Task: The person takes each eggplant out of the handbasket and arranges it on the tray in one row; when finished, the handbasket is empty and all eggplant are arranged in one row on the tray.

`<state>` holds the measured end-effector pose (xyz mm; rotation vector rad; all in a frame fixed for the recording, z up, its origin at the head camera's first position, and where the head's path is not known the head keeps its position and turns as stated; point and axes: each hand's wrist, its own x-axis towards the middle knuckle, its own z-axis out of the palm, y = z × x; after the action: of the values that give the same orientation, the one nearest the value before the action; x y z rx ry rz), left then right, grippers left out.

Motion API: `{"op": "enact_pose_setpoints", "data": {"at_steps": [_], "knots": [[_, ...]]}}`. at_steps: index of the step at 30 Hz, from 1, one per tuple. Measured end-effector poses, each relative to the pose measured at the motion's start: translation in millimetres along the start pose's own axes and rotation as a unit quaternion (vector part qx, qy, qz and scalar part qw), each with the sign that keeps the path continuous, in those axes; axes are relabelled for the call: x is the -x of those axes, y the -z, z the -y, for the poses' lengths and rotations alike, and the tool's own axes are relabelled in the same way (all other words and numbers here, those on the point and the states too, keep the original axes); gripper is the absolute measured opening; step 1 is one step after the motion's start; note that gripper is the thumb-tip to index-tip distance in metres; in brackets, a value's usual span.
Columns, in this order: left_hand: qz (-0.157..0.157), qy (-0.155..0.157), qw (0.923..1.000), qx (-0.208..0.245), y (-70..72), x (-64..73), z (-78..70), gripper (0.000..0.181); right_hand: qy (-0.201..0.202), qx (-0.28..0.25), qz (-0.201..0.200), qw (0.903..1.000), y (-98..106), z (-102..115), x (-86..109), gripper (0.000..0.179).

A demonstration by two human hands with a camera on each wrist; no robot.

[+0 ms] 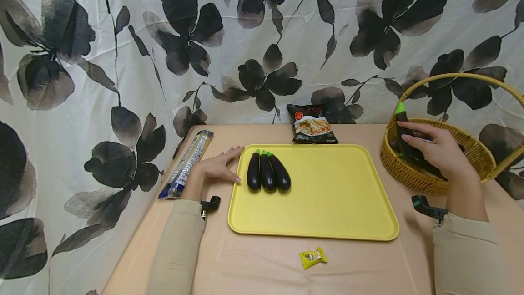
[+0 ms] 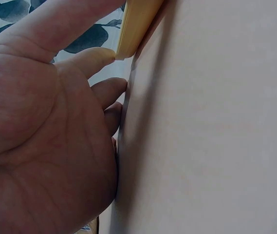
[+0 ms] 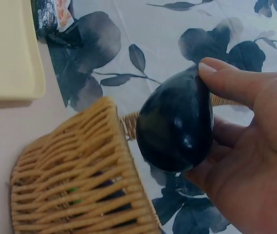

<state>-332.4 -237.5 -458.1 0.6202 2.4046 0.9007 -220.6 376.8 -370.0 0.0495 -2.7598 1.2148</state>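
My right hand (image 1: 444, 149) grips a dark eggplant (image 1: 405, 142) with a green stem end, holding it over the wicker basket (image 1: 471, 142). In the right wrist view the eggplant (image 3: 177, 124) shows its rounded end, pinched between thumb and fingers just above the basket wall (image 3: 80, 170). On the left, my left hand (image 1: 217, 166) touches the left edge of the yellow tray (image 1: 327, 195), its fingers extended. The left wrist view has the palm (image 2: 46, 131) beside the tray's rim (image 2: 136, 29). Three eggplants (image 1: 268, 172) lie side by side at the tray's left part.
A long blue-and-clear package (image 1: 186, 165) lies left of the left hand. Behind the tray stands a black food packet (image 1: 313, 124). A small yellow wrapped candy (image 1: 313, 257) sits in front of it. The basket's tall handle (image 1: 462, 75) arches over it; more dark items show inside.
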Motion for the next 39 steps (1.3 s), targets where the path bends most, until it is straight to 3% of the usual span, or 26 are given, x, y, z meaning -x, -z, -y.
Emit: {"op": "enact_pose_setpoints", "data": {"at_steps": [11,17,25,34,39], "knots": [[0.001,0.001,1.0,-0.001,0.8,0.0,0.0,0.129,0.05,-0.042,0.013,0.9978,-16,18,-4.7,0.05],[0.001,0.002,1.0,0.002,0.9,0.2,0.1,0.129,0.053,-0.078,0.05,0.9943,-29,29,-10.3,0.053],[0.0,0.004,1.0,0.003,-0.7,0.3,-0.5,0.129,0.074,-0.046,0.092,0.9919,-52,47,-15.2,0.058],[0.001,0.005,1.0,-0.001,-0.1,0.8,-1.8,0.131,0.074,-0.086,0.156,0.9812,-85,56,-21.4,0.067],[0.002,0.002,1.0,-0.006,0.6,1.0,-2.1,0.13,0.098,-0.084,0.18,0.9752,-101,60,-25.1,0.066]]}}
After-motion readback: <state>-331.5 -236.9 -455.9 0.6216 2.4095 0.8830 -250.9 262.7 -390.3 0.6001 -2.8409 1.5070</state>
